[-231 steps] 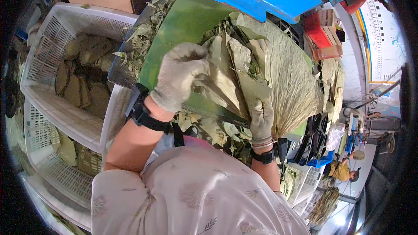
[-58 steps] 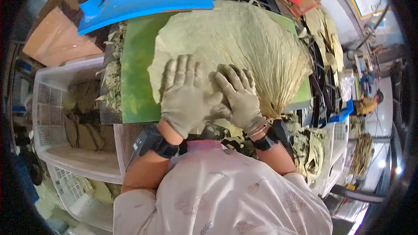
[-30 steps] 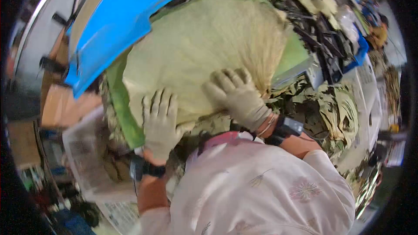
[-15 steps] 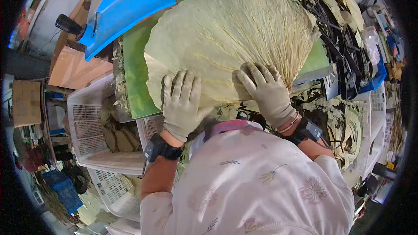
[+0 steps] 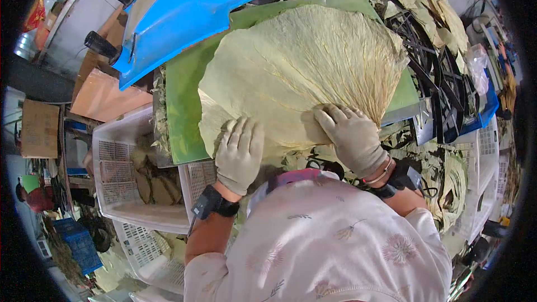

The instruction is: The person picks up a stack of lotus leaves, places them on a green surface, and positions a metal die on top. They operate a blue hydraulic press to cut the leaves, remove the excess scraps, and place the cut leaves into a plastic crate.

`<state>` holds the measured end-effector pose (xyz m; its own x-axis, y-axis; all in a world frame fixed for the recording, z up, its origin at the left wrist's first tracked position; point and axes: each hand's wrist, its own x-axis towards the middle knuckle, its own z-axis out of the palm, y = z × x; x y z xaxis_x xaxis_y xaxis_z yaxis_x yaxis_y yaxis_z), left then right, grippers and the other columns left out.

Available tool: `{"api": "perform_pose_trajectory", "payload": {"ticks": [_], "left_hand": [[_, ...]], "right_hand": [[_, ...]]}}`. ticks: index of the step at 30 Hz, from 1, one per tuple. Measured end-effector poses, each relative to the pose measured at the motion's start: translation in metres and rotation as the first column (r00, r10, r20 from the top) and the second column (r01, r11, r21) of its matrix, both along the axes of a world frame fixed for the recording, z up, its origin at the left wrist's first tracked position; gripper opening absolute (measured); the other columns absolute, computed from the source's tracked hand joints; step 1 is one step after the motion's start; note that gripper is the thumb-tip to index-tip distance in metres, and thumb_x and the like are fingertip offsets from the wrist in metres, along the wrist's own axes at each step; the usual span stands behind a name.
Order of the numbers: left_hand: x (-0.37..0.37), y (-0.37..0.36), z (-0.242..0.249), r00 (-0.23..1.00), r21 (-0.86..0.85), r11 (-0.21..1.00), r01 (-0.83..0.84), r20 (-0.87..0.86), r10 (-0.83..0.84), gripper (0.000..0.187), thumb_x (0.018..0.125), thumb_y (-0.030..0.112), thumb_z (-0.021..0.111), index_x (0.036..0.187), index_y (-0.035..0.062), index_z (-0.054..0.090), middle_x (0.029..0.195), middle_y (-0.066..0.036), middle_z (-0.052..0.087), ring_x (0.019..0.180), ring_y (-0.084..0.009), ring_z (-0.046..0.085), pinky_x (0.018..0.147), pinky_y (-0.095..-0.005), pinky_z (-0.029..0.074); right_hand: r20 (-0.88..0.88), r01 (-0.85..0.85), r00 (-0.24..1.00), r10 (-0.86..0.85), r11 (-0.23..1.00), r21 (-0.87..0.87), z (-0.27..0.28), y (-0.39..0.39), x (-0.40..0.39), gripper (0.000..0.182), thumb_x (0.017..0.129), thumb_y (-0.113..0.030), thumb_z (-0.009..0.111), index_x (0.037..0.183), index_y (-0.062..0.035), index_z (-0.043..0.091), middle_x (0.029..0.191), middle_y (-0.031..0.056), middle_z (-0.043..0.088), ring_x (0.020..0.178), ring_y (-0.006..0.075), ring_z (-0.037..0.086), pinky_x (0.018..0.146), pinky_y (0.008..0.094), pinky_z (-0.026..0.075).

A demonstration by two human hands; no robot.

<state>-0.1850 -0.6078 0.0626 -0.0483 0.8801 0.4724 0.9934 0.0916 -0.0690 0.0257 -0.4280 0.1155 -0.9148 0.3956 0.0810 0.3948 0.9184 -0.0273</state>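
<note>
A large dried lotus leaf (image 5: pixel 279 72), pale yellow-green and folded into a fan shape, lies on a green board (image 5: pixel 187 100). Its ribs run together toward the right, near my right hand. My left hand (image 5: pixel 240 154), in a pale glove, rests flat at the leaf's near left edge with the fingers stretched out. Also gloved, my right hand (image 5: pixel 353 138) lies over the near right edge, its fingers extended and slightly bent on the leaf. Its thumb is hidden.
A blue plastic panel (image 5: pixel 190 17) with black knobs stands beyond the board. White plastic crates (image 5: pixel 106 190) are at the left, one holding dried leaves. Black straps (image 5: pixel 433 72) tangle at the right, beside more dried leaves (image 5: pixel 442 0). A cardboard box (image 5: pixel 40 128) sits far left.
The whole view has shifted, so the scene sits lower and slightly right. Both hands have slid a little toward my body along the near edge of the leaf.
</note>
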Motion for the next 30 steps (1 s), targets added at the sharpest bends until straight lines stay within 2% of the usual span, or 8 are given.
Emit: {"api": "perform_pose_trajectory", "payload": {"ticks": [6,11,14,18,20,21,25,30], "left_hand": [[-0.006,0.005,0.018,0.999,-0.071,0.997,-0.03,0.012,0.031,0.034,0.091,0.014,0.059,0.123,0.0029,0.062,0.118,-0.013,0.068,0.115,-0.0277,0.065,0.101,-0.0453,0.049],[-0.006,0.005,0.018,0.999,0.039,0.999,0.032,-0.028,-0.031,0.03,0.089,0.012,0.06,0.118,0.005,0.064,0.116,-0.009,0.069,0.112,-0.0269,0.065,0.097,-0.044,0.051],[-0.005,0.007,0.012,0.995,0.099,0.995,0.012,-0.1,-0.002,0.033,0.09,0.016,0.061,0.121,0.0054,0.062,0.113,-0.01,0.067,0.113,-0.0271,0.065,0.095,-0.0386,0.052],[-0.01,0.012,0.022,0.997,0.107,0.994,-0.011,-0.075,0.019,0.029,0.088,0.016,0.061,0.115,0.0052,0.062,0.104,-0.008,0.067,0.104,-0.0262,0.067,0.089,-0.0378,0.054],[-0.008,0.015,0.04,0.993,-0.091,0.994,-0.06,0.1,0.069,0.024,0.088,0.013,0.061,0.11,0.0057,0.065,0.103,-0.009,0.073,0.099,-0.0266,0.071,0.085,-0.0391,0.057],[-0.003,0.016,0.047,0.992,-0.084,0.994,-0.068,0.102,0.076,0.024,0.088,0.013,0.061,0.11,0.0057,0.065,0.103,-0.009,0.073,0.099,-0.0266,0.071,0.085,-0.0391,0.057],[0.017,0.024,0.059,1.0,-0.114,0.993,-0.009,-0.011,0.007,0.015,0.084,0.013,0.063,0.098,0.0068,0.063,0.091,-0.007,0.07,0.089,-0.0233,0.071,0.079,-0.0371,0.057],[0.025,0.025,0.045,0.999,0.03,0.999,0.023,-0.025,-0.023,0.011,0.08,0.013,0.064,0.088,0.0074,0.06,0.086,-0.005,0.067,0.085,-0.0231,0.07,0.078,-0.0382,0.056]], "right_hand": [[-0.072,-0.011,0.997,0.029,0.971,0.238,-0.019,-0.005,-0.005,0.052,0.083,-0.017,0.067,0.133,-0.0103,0.056,0.127,0.0137,0.062,0.117,0.0338,0.061,0.101,0.0454,0.048],[0.052,0.043,0.998,-0.044,0.999,0.021,-0.004,-0.002,-0.007,0.056,0.079,-0.015,0.07,0.134,-0.0104,0.056,0.127,0.0124,0.063,0.116,0.0326,0.063,0.096,0.0445,0.051],[0.151,0.029,0.988,-0.032,0.999,0.025,0.02,0.001,-0.01,0.042,0.087,-0.014,0.064,0.128,-0.0111,0.056,0.123,0.009,0.066,0.109,0.0282,0.068,0.092,0.0408,0.054],[0.253,0.051,0.966,-0.049,0.999,0.001,0.028,-0.002,-0.018,0.045,0.089,-0.015,0.063,0.133,-0.0115,0.054,0.124,0.0097,0.065,0.113,0.0292,0.066,0.093,0.0421,0.053],[-0.046,-0.011,0.999,0.025,0.958,0.287,0.012,-0.01,-0.02,0.047,0.09,-0.019,0.063,0.136,-0.012,0.054,0.126,0.0105,0.064,0.118,0.0301,0.063,0.094,0.0438,0.053],[-0.005,-0.01,1.0,0.012,0.975,0.221,0.008,-0.019,-0.024,0.061,0.084,-0.018,0.068,0.143,-0.0113,0.051,0.139,0.0137,0.056,0.129,0.0374,0.054,0.103,0.052,0.046],[-0.266,-0.065,0.959,0.099,0.989,0.135,-0.008,-0.039,-0.052,0.054,0.087,-0.023,0.067,0.138,-0.0122,0.054,0.135,0.0118,0.06,0.12,0.0305,0.061,0.097,0.0439,0.052],[-0.101,-0.025,0.994,0.031,0.998,0.056,-0.009,-0.04,-0.048,0.045,0.087,-0.023,0.065,0.13,-0.013,0.059,0.122,0.0085,0.068,0.099,0.0283,0.07,0.082,0.0409,0.056]]}}
